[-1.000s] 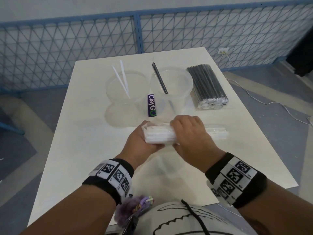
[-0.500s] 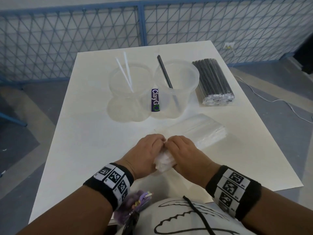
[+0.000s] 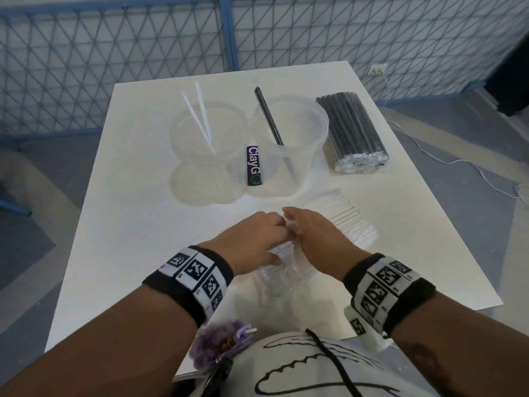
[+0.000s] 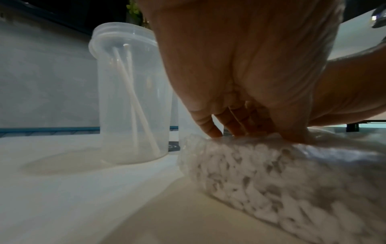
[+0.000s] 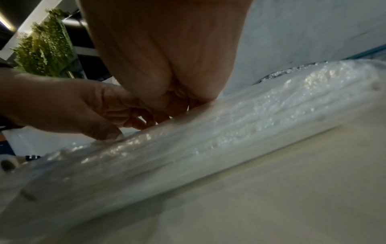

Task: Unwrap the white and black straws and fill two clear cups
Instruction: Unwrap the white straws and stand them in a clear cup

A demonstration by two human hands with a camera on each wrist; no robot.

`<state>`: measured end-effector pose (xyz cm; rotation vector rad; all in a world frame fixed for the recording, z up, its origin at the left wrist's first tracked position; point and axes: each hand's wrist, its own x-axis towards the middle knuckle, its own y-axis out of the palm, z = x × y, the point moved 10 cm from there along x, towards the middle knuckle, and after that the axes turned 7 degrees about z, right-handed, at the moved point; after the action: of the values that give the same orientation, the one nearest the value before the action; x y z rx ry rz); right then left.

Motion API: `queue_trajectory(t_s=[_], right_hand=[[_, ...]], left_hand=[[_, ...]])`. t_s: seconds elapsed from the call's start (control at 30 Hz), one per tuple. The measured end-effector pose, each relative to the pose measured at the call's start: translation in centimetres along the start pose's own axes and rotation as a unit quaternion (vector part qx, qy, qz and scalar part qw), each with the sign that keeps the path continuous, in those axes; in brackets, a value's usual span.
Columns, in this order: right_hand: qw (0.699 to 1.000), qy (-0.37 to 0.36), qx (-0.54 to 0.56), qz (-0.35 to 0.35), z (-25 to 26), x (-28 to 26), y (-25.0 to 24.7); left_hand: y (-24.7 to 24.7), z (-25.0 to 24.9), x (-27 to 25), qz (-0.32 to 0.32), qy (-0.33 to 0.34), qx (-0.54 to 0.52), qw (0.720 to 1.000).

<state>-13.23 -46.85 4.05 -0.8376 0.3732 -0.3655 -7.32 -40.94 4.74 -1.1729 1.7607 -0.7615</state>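
Both hands, left hand (image 3: 252,242) and right hand (image 3: 317,239), pinch film atop the white-straw pack (image 3: 347,222), fingers curled. Pack's light, wrap thin and slippery, straws bendy; best grip looks like loose film at the pack end nearest the body.

Head view bright and evenly lit with bowed edges; both wrist views dim, soft, motion-blurred.

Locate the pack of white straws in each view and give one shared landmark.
Head: pack of white straws right of centre, its near end under both hands.
Left wrist: lower right, end-on.
Right wrist: diagonal band across the middle.
Shared landmark: left hand on its wrap.
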Motion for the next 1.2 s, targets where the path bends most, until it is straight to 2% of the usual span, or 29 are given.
queue_trajectory(t_s=[0.1,0.2,0.33,0.47,0.53,0.63,0.77,0.87,0.93,1.03,1.1,1.2], right_hand=[[0.998,-0.057,-0.011,-0.013,1.5,0.1,0.2],[0.998,-0.053,0.019,0.004,1.2,0.6,0.5],[1.000,-0.011,-0.023,0.012,0.5,0.3,0.8],[0.999,0.015,-0.033,0.030,1.0,-0.2,0.9],[0.997,0.022,-0.049,0.051,1.1,0.1,1.2],[0.994,0.007,-0.087,0.058,1.1,0.6,1.4],[0.992,0.040,-0.106,0.062,-0.2,0.8,0.8],[0.990,0.062,-0.114,0.059,-0.7,0.8,0.7],[0.987,0.090,-0.122,0.061,-0.9,1.1,0.8],[0.979,0.097,-0.163,0.073,0.2,1.1,1.0],[0.973,0.065,-0.191,0.115,1.6,0.8,1.7],[0.954,0.000,-0.240,0.178,3.2,0.1,3.7]], left_hand=[[-0.5,-0.3,0.6,0.008,0.004,0.024,1.000],[-0.7,0.0,1.0,0.007,0.003,-0.006,1.000],[-1.0,3.0,0.5,0.002,-0.104,-0.132,0.986],[-0.9,5.3,0.4,0.004,-0.169,-0.154,0.973],[-0.9,5.0,0.6,0.002,-0.164,-0.167,0.972],[-1.5,3.5,0.2,0.010,-0.117,-0.186,0.975],[-1.0,4.1,-3.6,0.119,-0.087,-0.233,0.961],[0.3,7.2,-7.3,0.190,-0.148,-0.193,0.951],[0.6,8.8,-8.2,0.184,-0.205,-0.167,0.947],[1.0,9.4,-7.3,0.130,-0.256,-0.172,0.942],[1.4,8.6,-6.5,0.101,-0.268,-0.182,0.941],[2.2,7.7,-5.4,0.109,-0.251,-0.167,0.947]])
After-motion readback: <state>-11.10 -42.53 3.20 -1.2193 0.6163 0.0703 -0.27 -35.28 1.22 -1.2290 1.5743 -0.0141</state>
